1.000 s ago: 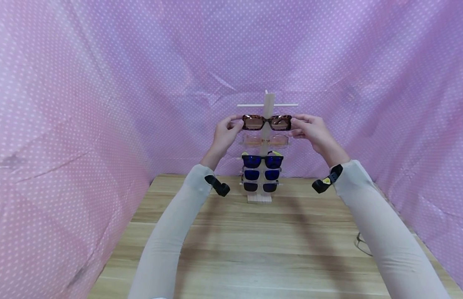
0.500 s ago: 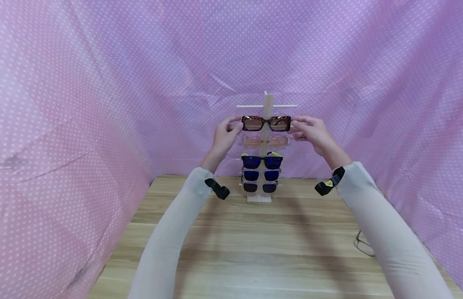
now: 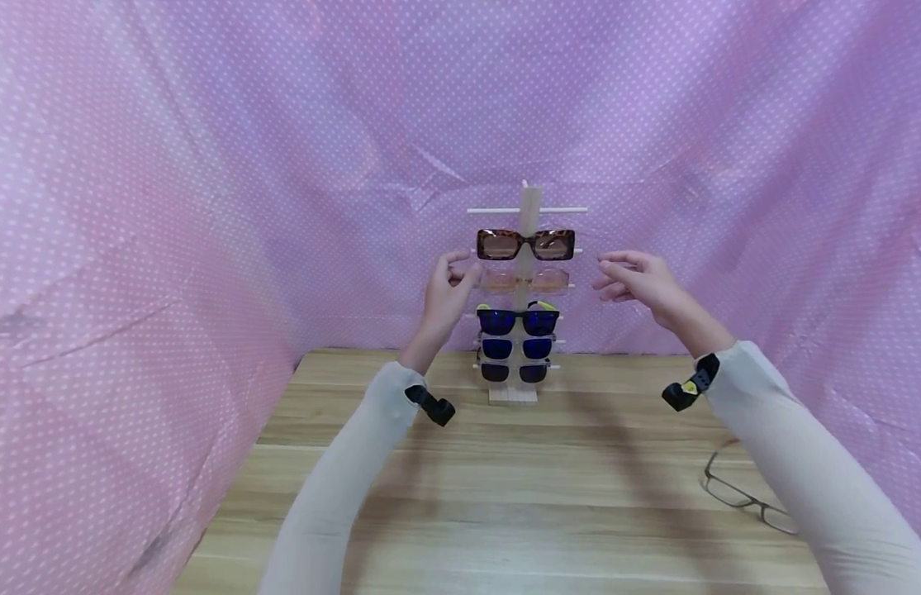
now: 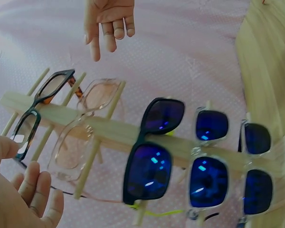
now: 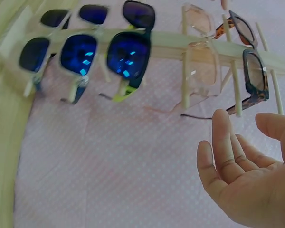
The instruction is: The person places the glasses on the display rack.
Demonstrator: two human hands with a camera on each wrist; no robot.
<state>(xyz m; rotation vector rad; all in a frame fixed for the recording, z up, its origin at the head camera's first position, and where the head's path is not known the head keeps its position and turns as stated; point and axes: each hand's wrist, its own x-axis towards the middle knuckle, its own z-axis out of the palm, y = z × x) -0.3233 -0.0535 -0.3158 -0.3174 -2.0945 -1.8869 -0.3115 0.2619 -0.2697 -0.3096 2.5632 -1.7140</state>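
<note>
Tortoiseshell sunglasses with brown lenses rest on a wooden display rack, just below its bare top peg. My left hand is just left of the rack, fingers relaxed and holding nothing, nearest the tortoiseshell pair and the clear pink glasses under it. Off to the right, my right hand stands apart from the rack, its fingers loosely spread with nothing in them. In the right wrist view, a dark temple arm of the tortoiseshell pair extends behind the pegs.
Lower on the rack sit black sunglasses with blue lenses and two clear-framed dark pairs, the upper one bluer. Thin-framed eyeglasses lie on the wooden table at right, partly behind my right sleeve. Pink dotted cloth surrounds the table.
Both hands have let go of the tortoiseshell sunglasses, which stay on the rack. My left hand has dropped slightly; my right hand has moved down and to the right.
</note>
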